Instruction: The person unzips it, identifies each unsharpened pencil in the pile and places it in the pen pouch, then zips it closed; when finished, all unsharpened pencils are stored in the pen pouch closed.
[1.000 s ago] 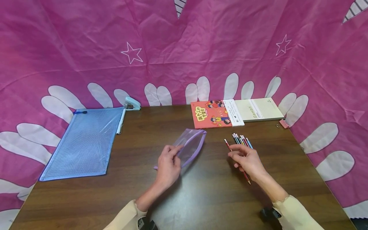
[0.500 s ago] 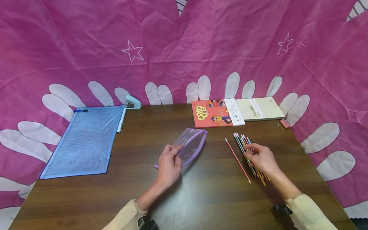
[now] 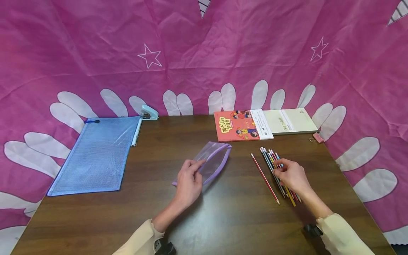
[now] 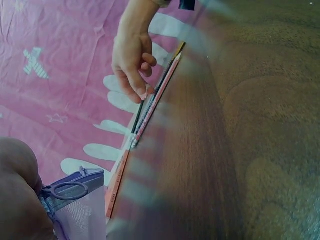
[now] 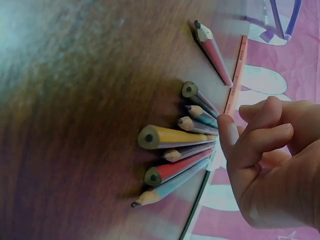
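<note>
In the head view my left hand [image 3: 190, 180] grips the near side of a clear pouch [image 3: 220, 169] with purple zipper edging, which gapes to the right. The left wrist view shows the ring pull [image 4: 70, 190] on the pouch close to my fingers. My right hand [image 3: 294, 177] is at a loose bundle of pencils [image 3: 268, 163], thumb and index finger close together over it; whether a pencil is pinched is unclear. Beside the bundle, a red pencil [image 3: 264, 177] lies alone. Sharpened tips, including a yellow pencil [image 5: 172, 137], face the right wrist camera.
A blue mesh zip bag [image 3: 95, 156] lies at the left, with a light blue stapler [image 3: 150, 112] and a pale pen-like item [image 3: 137, 132] beside it. Behind the pencils are a red book [image 3: 234, 131], a cream notebook [image 3: 296, 120] and a pink binder clip [image 3: 318, 137].
My right hand has moved right, from over the red pencil to the bundle. The red pencil lies where it was, now uncovered. My left hand keeps its hold on the pouch.
</note>
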